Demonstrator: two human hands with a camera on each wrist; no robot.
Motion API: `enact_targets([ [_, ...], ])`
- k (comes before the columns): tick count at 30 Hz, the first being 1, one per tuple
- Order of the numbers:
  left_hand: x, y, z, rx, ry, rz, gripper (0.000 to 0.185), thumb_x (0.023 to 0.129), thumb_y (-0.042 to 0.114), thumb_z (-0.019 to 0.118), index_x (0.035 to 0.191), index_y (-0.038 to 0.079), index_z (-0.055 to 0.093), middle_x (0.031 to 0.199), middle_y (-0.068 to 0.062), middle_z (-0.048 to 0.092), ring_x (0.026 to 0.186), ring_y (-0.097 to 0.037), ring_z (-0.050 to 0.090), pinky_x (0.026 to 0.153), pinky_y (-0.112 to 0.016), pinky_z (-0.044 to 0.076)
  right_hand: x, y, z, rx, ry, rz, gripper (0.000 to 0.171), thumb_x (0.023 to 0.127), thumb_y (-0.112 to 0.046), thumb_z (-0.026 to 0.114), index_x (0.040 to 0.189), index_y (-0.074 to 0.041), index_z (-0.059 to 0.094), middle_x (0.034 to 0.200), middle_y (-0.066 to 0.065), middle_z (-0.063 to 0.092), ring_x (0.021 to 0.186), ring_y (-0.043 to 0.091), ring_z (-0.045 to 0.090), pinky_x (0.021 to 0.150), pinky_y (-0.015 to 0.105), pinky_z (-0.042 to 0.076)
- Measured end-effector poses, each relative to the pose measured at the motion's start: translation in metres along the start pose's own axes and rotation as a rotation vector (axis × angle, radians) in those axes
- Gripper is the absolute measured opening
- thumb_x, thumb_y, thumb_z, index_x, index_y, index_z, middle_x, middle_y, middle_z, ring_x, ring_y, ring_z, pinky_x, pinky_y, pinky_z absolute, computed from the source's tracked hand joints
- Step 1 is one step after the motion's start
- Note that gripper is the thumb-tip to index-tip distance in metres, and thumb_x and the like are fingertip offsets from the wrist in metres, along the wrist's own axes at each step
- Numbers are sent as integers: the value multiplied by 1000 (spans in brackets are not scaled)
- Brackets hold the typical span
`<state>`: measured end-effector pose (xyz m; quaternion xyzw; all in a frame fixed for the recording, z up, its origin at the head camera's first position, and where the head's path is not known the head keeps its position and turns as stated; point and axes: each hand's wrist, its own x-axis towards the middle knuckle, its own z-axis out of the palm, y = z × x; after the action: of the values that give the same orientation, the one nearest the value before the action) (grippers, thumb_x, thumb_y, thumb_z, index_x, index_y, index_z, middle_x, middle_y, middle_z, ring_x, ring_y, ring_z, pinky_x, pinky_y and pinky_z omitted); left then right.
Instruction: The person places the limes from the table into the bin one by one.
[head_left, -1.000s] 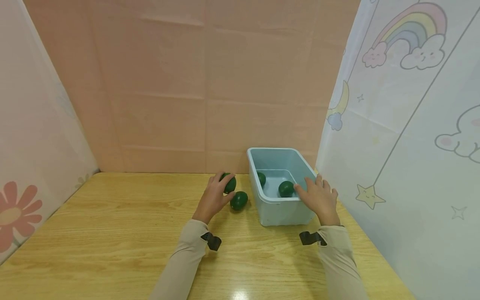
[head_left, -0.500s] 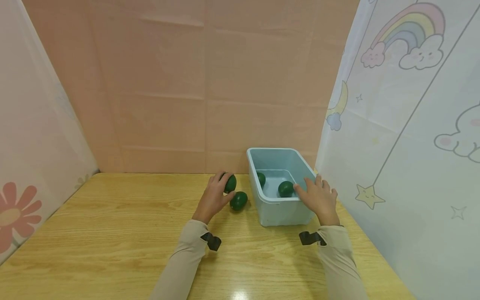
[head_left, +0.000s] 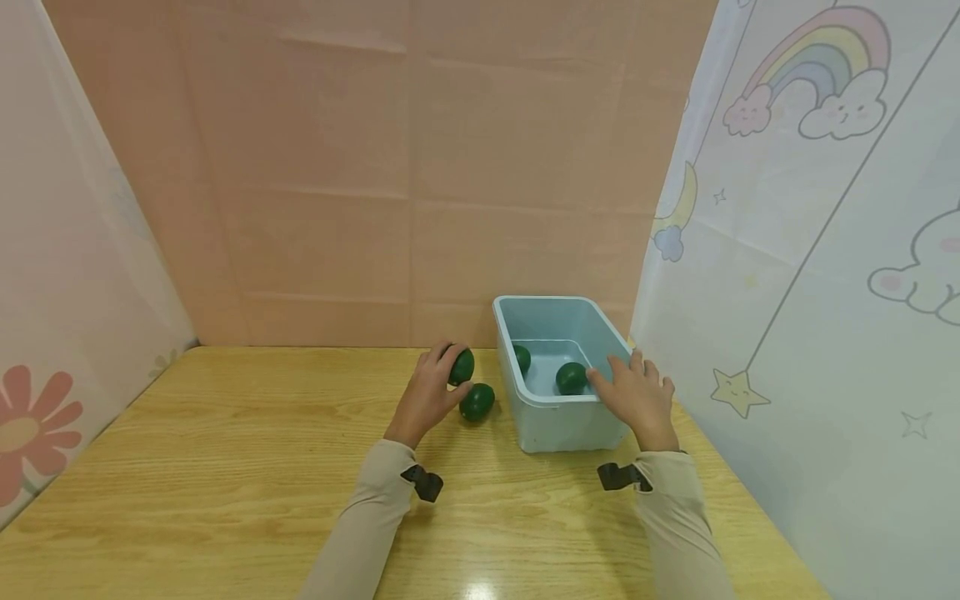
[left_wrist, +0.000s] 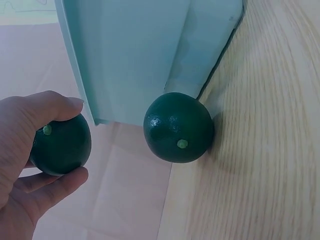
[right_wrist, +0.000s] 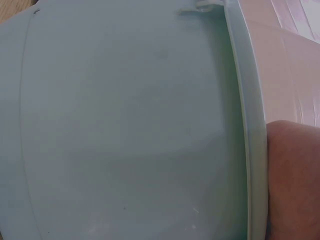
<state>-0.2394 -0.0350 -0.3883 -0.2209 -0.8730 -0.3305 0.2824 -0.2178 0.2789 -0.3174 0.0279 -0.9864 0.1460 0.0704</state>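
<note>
My left hand (head_left: 426, 396) grips a dark green avocado (head_left: 462, 367) between thumb and fingers. In the left wrist view this held avocado (left_wrist: 64, 146) shows its pale stem end beside the thumb. A second avocado (head_left: 477, 402) lies on the table, just below the held one and left of the light blue bin (head_left: 573, 425). Two more sit inside the bin: one avocado (head_left: 522, 358) by the left wall, another avocado (head_left: 572, 378) near the front. My right hand (head_left: 639, 402) rests over the bin's front right corner, fingers spread, thumb overlapping the rim.
The wooden table (head_left: 225, 467) runs left of the bin. A peach cloth backdrop (head_left: 337, 208) rises behind the table. A patterned white curtain (head_left: 810, 350) stands close on the right, and another curtain (head_left: 67, 250) on the left.
</note>
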Motion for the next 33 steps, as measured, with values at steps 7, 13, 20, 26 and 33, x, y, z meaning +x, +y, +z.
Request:
enact_targets([
  [7, 1, 1, -1, -11, -4, -5, 54, 87, 14, 79, 136, 7, 57, 135, -14, 52, 116, -36, 53, 90, -49, 54, 2, 0, 0, -9, -3, 4, 71, 104, -51, 39, 151, 2, 36, 156, 40, 9, 140, 60, 13, 104, 78, 11],
  [13, 3, 1, -2, -13, -1, -2, 54, 87, 15, 80, 135, 7, 58, 134, -13, 53, 116, -35, 53, 90, -48, 54, 2, 0, 1, -10, -9, 8, 71, 104, -51, 39, 152, 1, 36, 156, 40, 8, 140, 60, 12, 104, 78, 11],
  [20, 3, 1, -2, -16, 6, -1, 54, 87, 14, 80, 136, 9, 57, 133, -13, 53, 116, -35, 53, 89, -48, 55, 3, -1, 1, -19, -15, 10, 72, 104, -52, 38, 152, 1, 35, 156, 40, 7, 141, 60, 11, 104, 78, 11],
  [26, 3, 2, -3, -21, 4, -2, 55, 88, 15, 79, 138, 11, 56, 134, -13, 53, 116, -34, 54, 90, -47, 55, 3, -2, 0, -17, -14, 11, 71, 104, -52, 38, 152, 1, 36, 156, 40, 7, 141, 60, 11, 104, 78, 11],
  [33, 2, 2, -3, -31, 1, -6, 56, 88, 14, 78, 140, 11, 56, 136, -16, 53, 118, -36, 54, 90, -48, 54, 2, -2, -1, -10, -15, 11, 72, 104, -52, 38, 152, 1, 35, 156, 40, 7, 141, 60, 12, 104, 78, 11],
])
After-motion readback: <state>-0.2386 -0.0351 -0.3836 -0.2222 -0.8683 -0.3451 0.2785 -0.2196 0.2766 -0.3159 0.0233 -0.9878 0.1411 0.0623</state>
